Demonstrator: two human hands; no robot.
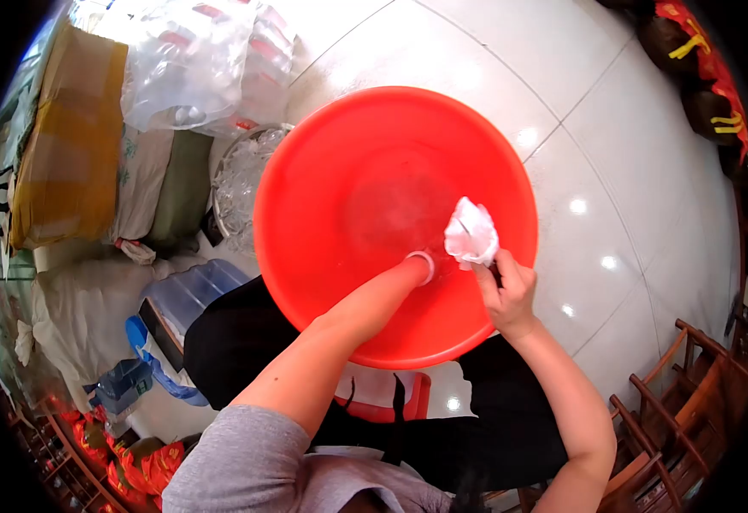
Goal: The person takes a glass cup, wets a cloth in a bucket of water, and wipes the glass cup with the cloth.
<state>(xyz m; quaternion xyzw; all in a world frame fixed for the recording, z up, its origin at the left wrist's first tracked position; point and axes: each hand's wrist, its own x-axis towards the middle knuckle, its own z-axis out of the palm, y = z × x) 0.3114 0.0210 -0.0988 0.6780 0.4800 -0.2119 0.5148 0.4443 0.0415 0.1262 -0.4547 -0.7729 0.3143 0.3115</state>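
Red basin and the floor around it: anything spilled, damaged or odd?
No clear spill or damage: the red basin looks whole, and the bright spots on the tiled floor look like light reflections. Only oddity: past the pale wristband, the left hand is hard to make out against the red.

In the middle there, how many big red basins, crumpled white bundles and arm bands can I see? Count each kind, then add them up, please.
Large round red plastic basin: 1
Crumpled white soft-looking bundle, in the right hand's grip: 1
Pale ring-shaped band, around the left arm: 1
Total: 3
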